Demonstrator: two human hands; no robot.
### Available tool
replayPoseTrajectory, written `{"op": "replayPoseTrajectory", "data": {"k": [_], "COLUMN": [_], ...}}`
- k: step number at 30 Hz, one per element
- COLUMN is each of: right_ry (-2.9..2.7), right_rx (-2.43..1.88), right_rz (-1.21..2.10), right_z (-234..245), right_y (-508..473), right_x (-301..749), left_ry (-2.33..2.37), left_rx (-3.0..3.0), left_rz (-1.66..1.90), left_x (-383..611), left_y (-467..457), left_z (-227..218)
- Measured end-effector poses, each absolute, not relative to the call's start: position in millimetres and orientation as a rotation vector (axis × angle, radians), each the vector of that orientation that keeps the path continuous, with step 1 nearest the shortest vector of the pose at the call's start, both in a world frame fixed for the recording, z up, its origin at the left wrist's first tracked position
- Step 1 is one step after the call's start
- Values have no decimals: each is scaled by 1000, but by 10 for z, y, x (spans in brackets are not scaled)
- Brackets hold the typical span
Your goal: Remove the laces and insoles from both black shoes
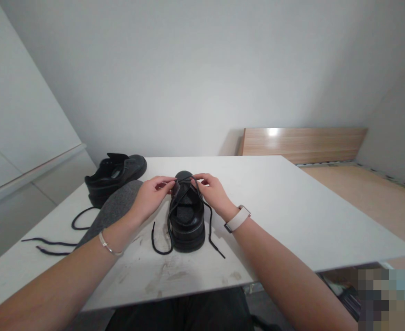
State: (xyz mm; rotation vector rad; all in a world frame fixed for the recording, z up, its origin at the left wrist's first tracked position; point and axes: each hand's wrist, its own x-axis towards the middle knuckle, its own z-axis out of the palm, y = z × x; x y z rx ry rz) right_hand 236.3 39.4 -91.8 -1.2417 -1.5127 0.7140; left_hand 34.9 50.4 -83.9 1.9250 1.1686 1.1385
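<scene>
A black shoe (188, 232) stands on the white table (274, 207), its heel toward me and its toe pointing away. Its black shoelace (210, 225) runs across the front of the opening, and both loose ends trail onto the tabletop at either side. My left hand (150, 195) pinches at the lace by the left eyelet edge. On the opposite edge, my right hand (214, 191) has its fingers closed on the lace, thumb and forefinger together. Fingertips hide the exact eyelets.
At the back left sits a second black shoe (114, 179) with its tongue up. A grey insole-shaped piece (114, 207) lies partly under my left forearm, with a loose black lace (54, 242) beside it. Beyond the table's right edge is a wooden board (302, 142).
</scene>
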Motion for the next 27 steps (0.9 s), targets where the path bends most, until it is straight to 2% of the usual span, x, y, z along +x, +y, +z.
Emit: {"op": "replayPoseTrajectory", "data": {"k": [13,21,23,27], "right_ry": [-1540,-1695,-1746,-1627], "right_rx": [-1174,-1003,-1127,-1379], "right_rz": [577,345,274,178], "right_z": [-787,-361,-308,-352], "right_y": [428,233,198,149], "right_x": [2258,2428,2568,2910], "left_ry": [1169,1042,1157,1455], "left_rx": [2154,2139,2368,2789], "left_rz": [1254,1288,1160,637], "left_x": [469,370,245,-55], "left_y": [470,447,477,580], "left_z": [-684,-237,-156,-196]}}
